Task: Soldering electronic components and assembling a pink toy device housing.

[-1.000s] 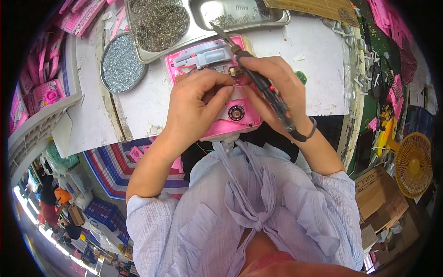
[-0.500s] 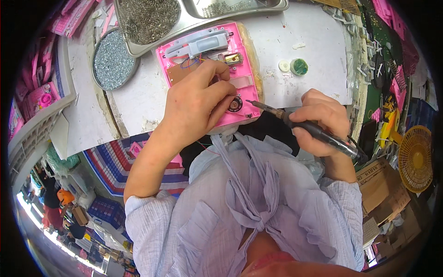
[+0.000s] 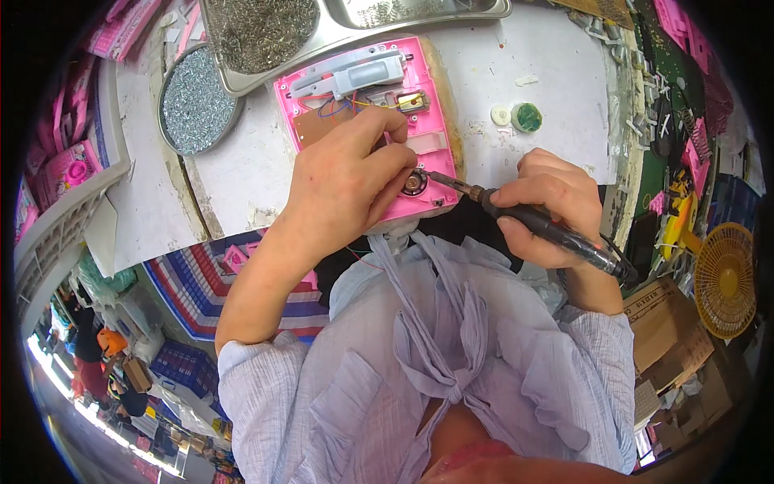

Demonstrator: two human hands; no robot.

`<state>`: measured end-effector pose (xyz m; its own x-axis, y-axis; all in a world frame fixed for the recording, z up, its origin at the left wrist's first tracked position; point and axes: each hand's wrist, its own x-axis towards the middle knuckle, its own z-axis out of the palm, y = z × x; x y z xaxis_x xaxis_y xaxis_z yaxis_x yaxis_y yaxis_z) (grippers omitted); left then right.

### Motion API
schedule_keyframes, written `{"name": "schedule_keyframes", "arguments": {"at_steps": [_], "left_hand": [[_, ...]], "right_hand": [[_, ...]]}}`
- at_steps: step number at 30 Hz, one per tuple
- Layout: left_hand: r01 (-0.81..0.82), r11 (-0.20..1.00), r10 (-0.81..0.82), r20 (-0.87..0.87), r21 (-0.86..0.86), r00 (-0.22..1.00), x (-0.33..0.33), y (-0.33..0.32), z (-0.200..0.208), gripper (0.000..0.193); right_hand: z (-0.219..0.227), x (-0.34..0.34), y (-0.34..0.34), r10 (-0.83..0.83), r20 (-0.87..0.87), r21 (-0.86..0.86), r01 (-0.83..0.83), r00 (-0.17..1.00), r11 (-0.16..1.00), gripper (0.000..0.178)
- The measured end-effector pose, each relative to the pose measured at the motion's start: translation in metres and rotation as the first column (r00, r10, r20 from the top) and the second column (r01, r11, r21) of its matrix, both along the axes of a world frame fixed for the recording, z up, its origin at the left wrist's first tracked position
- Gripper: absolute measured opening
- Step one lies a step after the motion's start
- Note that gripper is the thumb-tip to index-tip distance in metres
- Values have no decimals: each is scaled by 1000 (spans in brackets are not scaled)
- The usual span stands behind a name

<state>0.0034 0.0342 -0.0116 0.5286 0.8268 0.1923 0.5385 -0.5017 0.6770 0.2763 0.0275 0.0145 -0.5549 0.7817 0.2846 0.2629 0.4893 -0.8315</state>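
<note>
A pink plastic casing (image 3: 441, 97) lies in front of me with its inside facing up. It holds a grey plastic part (image 3: 367, 75), a brown board (image 3: 317, 125), thin coloured wires and a small round speaker (image 3: 414, 184). My left hand (image 3: 343, 173) rests over the casing, thumb and fingertips pinched together beside the speaker. What they pinch is hidden; a thin wire (image 3: 364, 260) hangs below this hand. In my right hand (image 3: 552, 202) is a black-handled soldering iron (image 3: 556, 234), its tip at the speaker's right edge.
Behind the casing stands a metal tray (image 3: 339, 36) of small metal parts. A round dish (image 3: 197, 101) of screws is at its left. Right of the casing sit a small green-topped pot (image 3: 526, 118) and a white cap (image 3: 500, 115). A yellow fan (image 3: 726, 278) is far right.
My right hand has moved slightly left, bringing the soldering iron's tip from the casing's right edge to the speaker. The left hand has stayed nearly in place, still pinched.
</note>
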Motion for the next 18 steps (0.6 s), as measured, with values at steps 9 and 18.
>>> {"name": "schedule_keyframes", "arguments": {"at_steps": [9, 18], "left_hand": [[1, 1000, -1, -1, 20, 1000, 0, 1, 1, 21], [48, 997, -46, -36, 56, 998, -3, 3, 2, 23]], "right_hand": [[3, 0, 1, -10, 3, -3, 10, 1000, 1000, 31], [6, 10, 1, -55, -32, -7, 54, 998, 998, 31]]}}
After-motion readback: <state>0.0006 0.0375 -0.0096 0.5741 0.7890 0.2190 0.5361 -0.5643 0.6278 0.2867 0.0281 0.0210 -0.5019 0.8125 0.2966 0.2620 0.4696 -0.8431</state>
